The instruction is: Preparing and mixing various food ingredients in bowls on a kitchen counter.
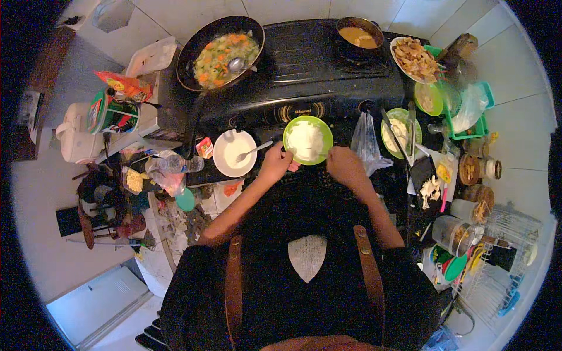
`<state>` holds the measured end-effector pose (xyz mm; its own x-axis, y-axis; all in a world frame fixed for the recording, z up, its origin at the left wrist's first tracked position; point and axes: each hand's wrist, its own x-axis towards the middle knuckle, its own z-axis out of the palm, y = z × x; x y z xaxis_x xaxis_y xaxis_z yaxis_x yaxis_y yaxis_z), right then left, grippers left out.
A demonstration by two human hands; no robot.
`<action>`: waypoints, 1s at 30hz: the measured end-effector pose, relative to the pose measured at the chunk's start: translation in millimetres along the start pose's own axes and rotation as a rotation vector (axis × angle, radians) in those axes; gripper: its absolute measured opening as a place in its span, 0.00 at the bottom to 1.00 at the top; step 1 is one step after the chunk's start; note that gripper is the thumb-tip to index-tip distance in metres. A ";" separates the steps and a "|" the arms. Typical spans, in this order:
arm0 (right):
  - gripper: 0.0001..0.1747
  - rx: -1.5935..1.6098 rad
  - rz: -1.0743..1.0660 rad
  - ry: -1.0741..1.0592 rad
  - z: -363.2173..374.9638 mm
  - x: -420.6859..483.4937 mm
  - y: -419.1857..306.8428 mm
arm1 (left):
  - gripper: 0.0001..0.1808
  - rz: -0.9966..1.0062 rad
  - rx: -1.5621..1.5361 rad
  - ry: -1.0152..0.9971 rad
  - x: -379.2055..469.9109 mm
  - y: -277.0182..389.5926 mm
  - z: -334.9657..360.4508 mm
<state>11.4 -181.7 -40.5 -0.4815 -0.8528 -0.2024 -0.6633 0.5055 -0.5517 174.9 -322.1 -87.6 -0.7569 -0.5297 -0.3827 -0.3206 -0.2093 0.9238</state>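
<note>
A green bowl (308,160) with white powder in it is before me at the stove's front edge. My left hand (275,163) grips its lower left rim. My right hand (345,166) is closed at the bowl's lower right side; whether it pinches the rim or something small is unclear. To the left, a white bowl (220,164) holds a pale liquid and a fork (254,151). A second green bowl (416,147) on the right holds a whitish mass, with metal tongs (397,138) lying across it. A clear plastic bag (366,140) hangs between that bowl and the powder bowl.
A wok (186,66) of vegetable soup and a small pan (360,45) of brown liquid stand on the black stove (303,57). Back right is a plate (395,61) of browned pieces. Green baskets (472,134) and jars (452,237) line the right; a water bottle (175,163) lies left.
</note>
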 end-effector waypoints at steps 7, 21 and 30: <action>0.12 -0.002 0.049 0.100 -4.8 -11.5 -7.5 | 0.20 0.022 0.140 0.041 -13.8 32.6 5.8; 0.12 -0.051 0.058 0.085 37.8 7.1 13.7 | 0.22 0.243 0.579 0.035 -1.7 -10.0 -8.0; 0.13 0.011 0.074 0.115 20.6 -1.6 -5.7 | 0.24 0.231 0.592 0.037 2.9 -17.1 -16.3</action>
<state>27.7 -185.9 -53.8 -0.5920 -0.7920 -0.1493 -0.6174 0.5648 -0.5475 187.5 -333.5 -104.3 -0.8274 -0.5373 -0.1635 -0.4198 0.3983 0.8156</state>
